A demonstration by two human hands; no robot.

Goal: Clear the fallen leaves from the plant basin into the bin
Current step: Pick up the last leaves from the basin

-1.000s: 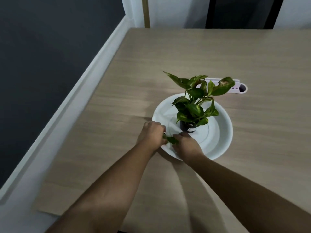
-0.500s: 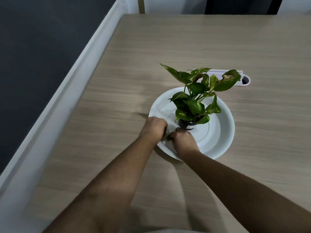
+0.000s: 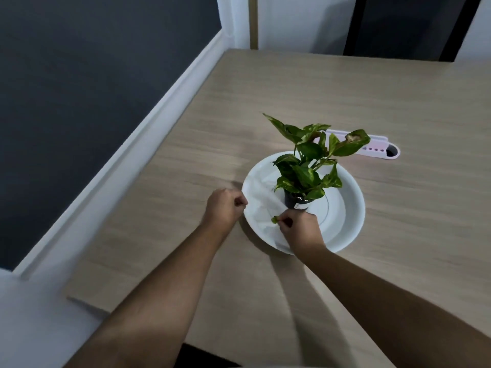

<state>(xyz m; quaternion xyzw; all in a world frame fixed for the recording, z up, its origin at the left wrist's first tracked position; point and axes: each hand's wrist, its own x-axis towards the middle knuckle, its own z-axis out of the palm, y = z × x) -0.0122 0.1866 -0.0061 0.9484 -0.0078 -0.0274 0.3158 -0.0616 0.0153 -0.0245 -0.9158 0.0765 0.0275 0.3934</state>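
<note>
My right fingers (image 3: 288, 221) are pinched on a small green leaf (image 3: 274, 219), whose tip pokes out just left of the thumb; the right hand (image 3: 301, 231) sits low over the near inner slope of the basin (image 3: 348, 229). My left fingers (image 3: 240, 202) are curled in on themselves in a loose fist; whether they enclose any leaf I cannot tell. The left hand (image 3: 224, 208) rests just outside the basin's left rim, touching or nearly touching it.

Behind the right hand, the small dark pot (image 3: 295, 201) stands upright at the basin's centre, carrying the plant (image 3: 308, 166) with its variegated foliage. No other loose leaf shows on the bare white floor of the basin, though the part under my hand and behind the pot is hidden.

The basin sits on a wooden table (image 3: 172, 208); a pale holder (image 3: 377, 150) lies beyond it, partly screened by foliage. No bin is in view.

Step in hand, as I judge it: pick-up of a fallen leaf, grip made, leaf not yet carried off. The next move calls for lifting the right hand clear of the rim without brushing the foliage, keeping the pinch firm on so light a thing, then locating the bin outside this view and letting go over it
</note>
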